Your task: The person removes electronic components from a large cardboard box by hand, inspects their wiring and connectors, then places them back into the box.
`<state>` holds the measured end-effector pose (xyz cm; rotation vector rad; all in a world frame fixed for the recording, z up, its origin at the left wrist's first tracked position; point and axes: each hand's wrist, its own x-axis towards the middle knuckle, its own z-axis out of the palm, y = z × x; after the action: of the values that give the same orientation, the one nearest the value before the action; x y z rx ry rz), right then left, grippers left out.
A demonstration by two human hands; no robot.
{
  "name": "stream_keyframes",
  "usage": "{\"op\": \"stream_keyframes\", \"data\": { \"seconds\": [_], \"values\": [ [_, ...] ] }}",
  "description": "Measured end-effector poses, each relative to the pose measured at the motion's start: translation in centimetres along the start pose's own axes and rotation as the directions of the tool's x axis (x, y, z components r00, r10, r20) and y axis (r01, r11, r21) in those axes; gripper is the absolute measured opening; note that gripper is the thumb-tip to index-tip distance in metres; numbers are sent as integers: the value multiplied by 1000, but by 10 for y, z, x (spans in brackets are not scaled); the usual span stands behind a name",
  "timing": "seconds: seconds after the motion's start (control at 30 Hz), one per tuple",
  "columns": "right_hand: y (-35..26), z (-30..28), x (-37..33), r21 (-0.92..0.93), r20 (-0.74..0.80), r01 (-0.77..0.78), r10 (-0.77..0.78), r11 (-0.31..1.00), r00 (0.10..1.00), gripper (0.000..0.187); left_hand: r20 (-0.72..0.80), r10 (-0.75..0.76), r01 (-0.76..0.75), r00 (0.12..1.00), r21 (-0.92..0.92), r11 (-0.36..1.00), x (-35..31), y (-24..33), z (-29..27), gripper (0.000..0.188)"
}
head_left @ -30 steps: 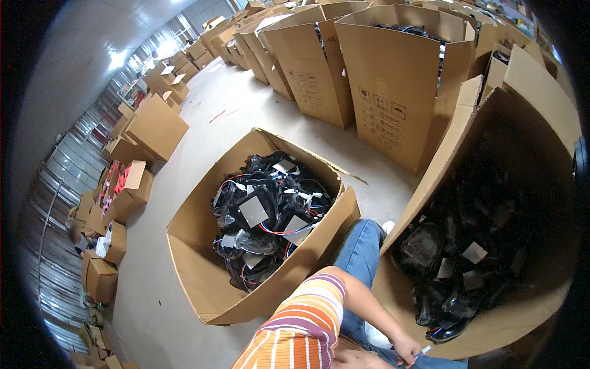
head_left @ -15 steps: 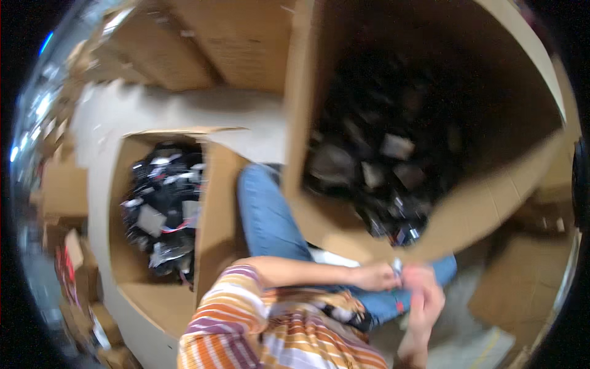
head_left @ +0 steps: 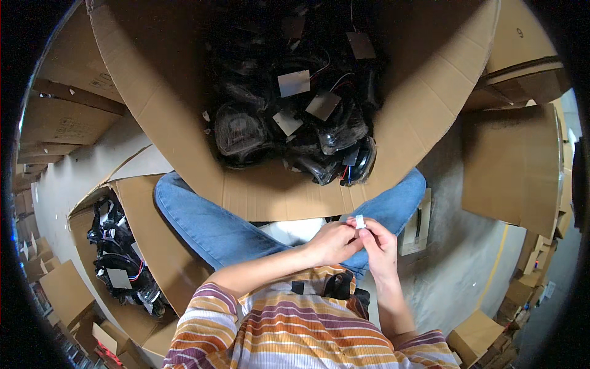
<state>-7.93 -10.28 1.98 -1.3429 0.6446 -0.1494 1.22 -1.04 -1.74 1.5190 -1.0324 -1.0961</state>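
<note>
"Just this side of the carton's [head_left: 276,200] near edge, right of that edge's middle: is that where the white piece [head_left: 360,221] is?"

"Yes, up in the hands, by the right leg [head_left: 402,198]. The right hand [head_left: 377,243] has it pinched at the tips of thumb and finger."

"And the left hand [head_left: 335,242]?"

"Beside it on the left, fingers curled in against the right hand's. They're partly hidden, so whether they grip anything I cannot tell."

"Which is nearer, then?"

"The right, by its pinch. The piece sticks out past the thumb on the carton side, its longer way seeming to run from body toward carton."

"Its look?"

"Small, blocky, bright white; too small for finer detail. Black bundles [head_left: 241,130] lie inside the carton beyond."
</note>
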Motion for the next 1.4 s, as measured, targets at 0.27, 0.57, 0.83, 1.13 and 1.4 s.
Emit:
{"op": "stream_keyframes", "data": {
  "seconds": [0.27, 0.57, 0.83, 1.13, 1.4],
  "values": [
    [-6, -16, 1, -9, -278, 48, -49, 999, 959, 18, -21, -37, 38, 999, 15, 999, 5, 3, -32, 19],
    [-16, -33, -4, 53, -141, -67, 74, 996, 987, 5, -520, 138, 215, 843, 562, 799, 152, -47, -139, 20],
    [-9, -29, -15, 0, -185, -133, 130, 991, 974, 7, -335, -109, 330, 936, 728, 601, 249, -121, -141, 22],
    [-10, -35, -16, -441, -47, 14, -39, 897, 998, 7, -565, -358, 644, 744, 461, 610, 239, -57, -130, 30],
    [-11, -27, -16, -342, 32, -38, 52, 939, 998, 6, -513, -487, 705, 707, 463, 537, 234, -46, -148, 48]
  ]
}}
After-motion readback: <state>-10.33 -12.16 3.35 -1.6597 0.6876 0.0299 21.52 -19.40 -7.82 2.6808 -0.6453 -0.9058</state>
